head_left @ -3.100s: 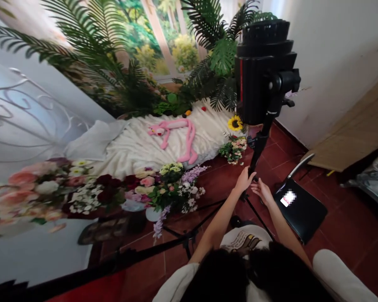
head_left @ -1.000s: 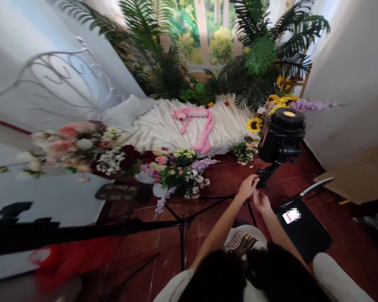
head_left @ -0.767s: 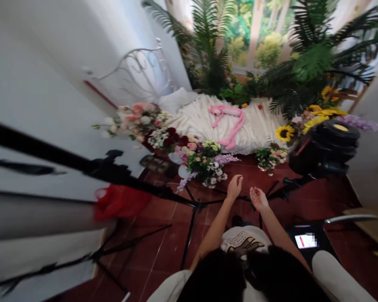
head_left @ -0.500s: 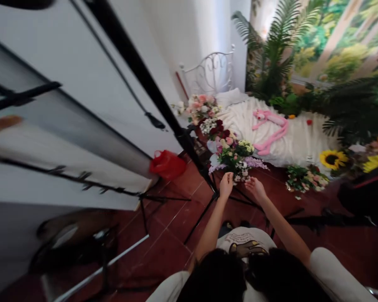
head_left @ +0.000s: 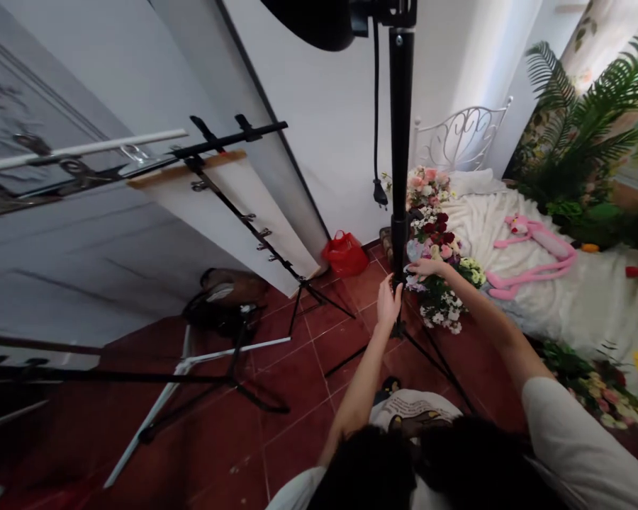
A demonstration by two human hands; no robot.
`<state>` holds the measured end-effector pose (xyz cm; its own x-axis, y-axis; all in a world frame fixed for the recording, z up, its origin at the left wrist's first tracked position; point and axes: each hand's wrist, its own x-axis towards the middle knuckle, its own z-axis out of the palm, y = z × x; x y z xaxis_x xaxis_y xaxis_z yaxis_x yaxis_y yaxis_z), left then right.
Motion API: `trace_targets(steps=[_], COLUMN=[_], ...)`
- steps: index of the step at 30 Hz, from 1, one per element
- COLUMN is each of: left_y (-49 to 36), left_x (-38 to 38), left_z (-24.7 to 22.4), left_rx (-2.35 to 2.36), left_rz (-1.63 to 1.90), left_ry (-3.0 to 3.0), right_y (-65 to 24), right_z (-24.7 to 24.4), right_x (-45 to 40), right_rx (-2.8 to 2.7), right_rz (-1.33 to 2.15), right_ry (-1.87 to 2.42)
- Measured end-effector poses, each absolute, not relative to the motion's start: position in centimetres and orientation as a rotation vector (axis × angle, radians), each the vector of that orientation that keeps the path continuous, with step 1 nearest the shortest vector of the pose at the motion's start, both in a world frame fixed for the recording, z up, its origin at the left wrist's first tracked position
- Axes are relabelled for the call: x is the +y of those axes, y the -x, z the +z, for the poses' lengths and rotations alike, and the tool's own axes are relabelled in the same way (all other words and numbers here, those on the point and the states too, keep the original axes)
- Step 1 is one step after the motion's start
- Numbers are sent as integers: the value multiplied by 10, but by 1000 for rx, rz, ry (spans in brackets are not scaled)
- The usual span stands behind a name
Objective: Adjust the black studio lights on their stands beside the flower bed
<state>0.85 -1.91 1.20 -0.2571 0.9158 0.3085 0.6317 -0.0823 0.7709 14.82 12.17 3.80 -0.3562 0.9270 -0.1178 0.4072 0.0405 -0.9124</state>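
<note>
A tall black light stand (head_left: pixel 398 142) rises upright in front of me, with a black lamp head (head_left: pixel 319 21) at the top and a cable with a plug (head_left: pixel 379 191) hanging beside it. My left hand (head_left: pixel 388 303) is at the lower part of the pole, thumb and fingers curled around it. My right hand (head_left: pixel 427 268) reaches in from the right just above it, fingers extended toward the pole; whether they touch it is unclear. Behind my right hand is a bunch of artificial flowers (head_left: pixel 441 304), partly covered by the hand and forearm.
A white bed (head_left: pixel 553 312) carries a pink plush toy (head_left: pixel 545 241). Left of the stand are a red plastic bag (head_left: pixel 345 253), a clipped white backdrop board (head_left: pixel 213 219) and a white metal stand (head_left: pixel 186 365) on the red tile floor (head_left: pixel 292 375). Stand legs spread near my feet.
My view has turned left, so the bed sits further right and the stand looks upright. My hands, earlier apart in front of the flowers, are now at the pole.
</note>
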Motion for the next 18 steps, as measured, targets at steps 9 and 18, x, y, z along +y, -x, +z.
trace_targets(steps=[9, 18], left_y=[-12, -10], left_x=[2, 7], left_z=[34, 26], left_rx=[2086, 2089], left_rz=[953, 950], left_ry=[-1771, -1801], right_y=[-156, -152], right_z=[73, 73], right_x=[141, 77], right_rx=[-2196, -2027], right_rz=[1804, 1039], right_ry=[1311, 857])
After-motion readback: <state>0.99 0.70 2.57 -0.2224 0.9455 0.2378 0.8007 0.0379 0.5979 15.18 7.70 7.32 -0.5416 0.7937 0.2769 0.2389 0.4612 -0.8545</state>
